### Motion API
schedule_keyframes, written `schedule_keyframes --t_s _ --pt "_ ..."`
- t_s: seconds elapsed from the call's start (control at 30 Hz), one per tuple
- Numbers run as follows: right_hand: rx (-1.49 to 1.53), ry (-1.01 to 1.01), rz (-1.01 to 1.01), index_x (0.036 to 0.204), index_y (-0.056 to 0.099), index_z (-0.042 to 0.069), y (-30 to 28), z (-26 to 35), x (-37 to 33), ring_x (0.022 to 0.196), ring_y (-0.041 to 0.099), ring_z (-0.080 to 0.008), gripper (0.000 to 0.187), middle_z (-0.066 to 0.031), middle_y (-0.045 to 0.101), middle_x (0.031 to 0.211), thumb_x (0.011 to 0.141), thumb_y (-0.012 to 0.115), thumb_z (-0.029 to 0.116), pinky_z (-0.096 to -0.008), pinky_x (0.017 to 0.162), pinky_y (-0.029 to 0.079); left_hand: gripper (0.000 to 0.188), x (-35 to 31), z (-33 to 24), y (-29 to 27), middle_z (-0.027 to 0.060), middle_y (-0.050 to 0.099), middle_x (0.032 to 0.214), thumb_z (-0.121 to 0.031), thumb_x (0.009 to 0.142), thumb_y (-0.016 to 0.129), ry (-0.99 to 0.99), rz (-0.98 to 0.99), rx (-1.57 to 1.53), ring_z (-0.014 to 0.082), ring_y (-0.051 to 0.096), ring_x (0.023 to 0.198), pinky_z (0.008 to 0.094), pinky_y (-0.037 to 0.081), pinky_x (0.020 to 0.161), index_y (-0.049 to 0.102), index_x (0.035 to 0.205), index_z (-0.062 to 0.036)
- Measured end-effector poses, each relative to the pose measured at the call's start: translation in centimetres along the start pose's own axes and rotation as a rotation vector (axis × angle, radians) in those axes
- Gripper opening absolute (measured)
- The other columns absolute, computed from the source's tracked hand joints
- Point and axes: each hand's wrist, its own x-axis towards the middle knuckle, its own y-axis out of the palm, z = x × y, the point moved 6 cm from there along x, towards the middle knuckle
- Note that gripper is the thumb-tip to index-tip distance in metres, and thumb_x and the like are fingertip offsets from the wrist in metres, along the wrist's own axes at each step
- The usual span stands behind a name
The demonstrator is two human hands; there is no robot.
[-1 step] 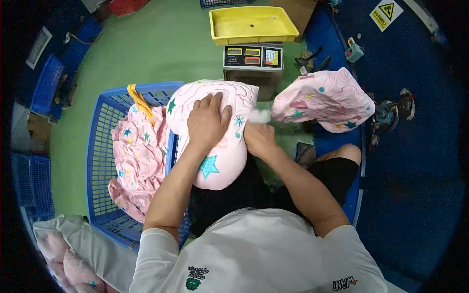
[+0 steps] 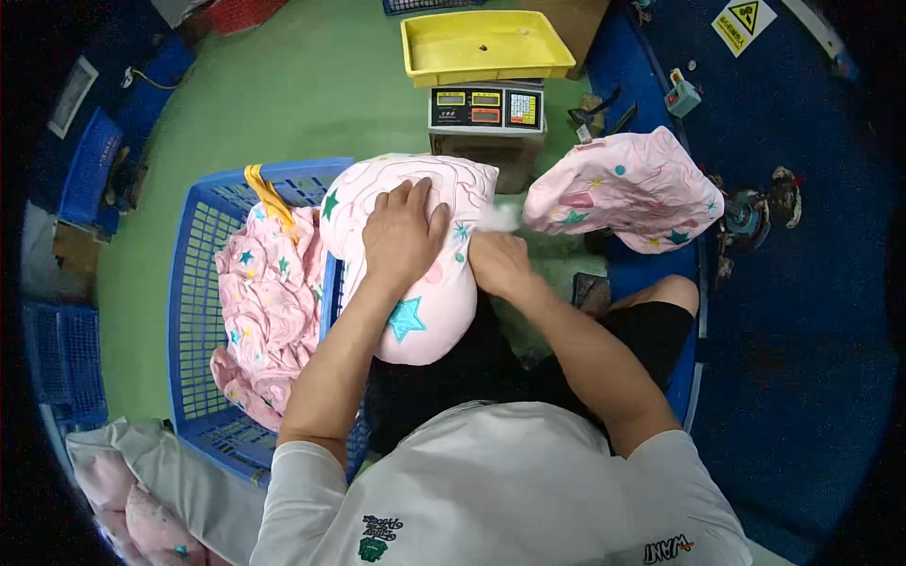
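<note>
A plump pink cushion (image 2: 429,316), with embroidered lines and teal stars, rests over my lap and against the basket's right rim. Flat on its top lies my left hand (image 2: 404,231), fingers apart. My right hand (image 2: 500,262) is closed at the cushion's right edge, its fingertips hidden. Just above that hand is a blurred white tuft (image 2: 497,218), like stuffing. Farther right, a second pink piece (image 2: 628,193) with stars and a small white tag sits beside a metal fitting (image 2: 747,224); neither hand touches it.
A blue basket (image 2: 198,292) of limp pink covers (image 2: 269,330) and a yellow cloth strip (image 2: 269,198) stands at my left. Ahead is a scale (image 2: 486,108) bearing a yellow tray (image 2: 486,71). A grey sack (image 2: 179,462) with pink pieces lies lower left. Blue machine panels (image 2: 793,406) fill the right.
The white tuft by my right hand has shifted its outline slightly. Both hands and the cushion keep nearly the same places.
</note>
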Motion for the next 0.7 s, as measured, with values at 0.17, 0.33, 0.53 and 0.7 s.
schedule_keyframes --t_s 0.17,0.33,0.53,0.7 --pt "0.097 0.028 0.616 0.097 0.066 -0.006 5.1 -1.8 2.6 0.079 0.065 -0.0374 0.025 -0.0226 0.069 0.090 0.090 0.056 0.015 -0.0490 0.066 0.050 0.044 0.3 -1.2 0.0 0.0142 0.064 0.128 -0.038 0.094 0.059 0.032 0.032 0.070 0.0352 0.059 0.113 0.0437 0.051 0.092 0.065 0.128 -0.0087" --pt "0.523 0.000 0.629 0.106 0.066 -0.006 5.3 -1.3 1.0 0.076 0.059 -0.0227 0.027 -0.0148 0.068 0.089 0.093 0.057 0.017 -0.0386 0.064 0.048 0.044 -0.6 -0.2 -1.5 0.0143 0.065 0.126 -0.034 0.092 0.063 0.034 -0.012 0.028 0.0345 0.060 0.111 0.0422 0.051 0.092 0.066 0.127 -0.0077" --pt "1.250 0.060 0.276 0.099 0.062 -0.001 1.6 -0.8 -7.9 0.062 0.052 -0.0186 0.015 -0.0033 0.057 0.075 0.087 0.058 0.006 -0.0319 0.053 0.042 0.042 -2.6 1.5 -3.2 0.0143 0.065 0.123 -0.026 0.088 0.067 0.054 -0.142 -0.177 0.0337 0.060 0.106 0.0405 0.050 0.092 0.066 0.125 -0.0062" --pt "1.885 0.448 0.166 0.113 0.064 0.000 1.6 -2.9 -11.8 0.069 0.054 -0.0120 0.024 -0.0035 0.064 0.088 0.094 0.059 0.013 -0.0264 0.061 0.045 0.040 -3.0 2.2 -3.4 0.0133 0.064 0.124 -0.022 0.089 0.066 0.031 -0.139 -0.278 0.0327 0.059 0.107 0.0391 0.049 0.094 0.065 0.126 -0.0055"
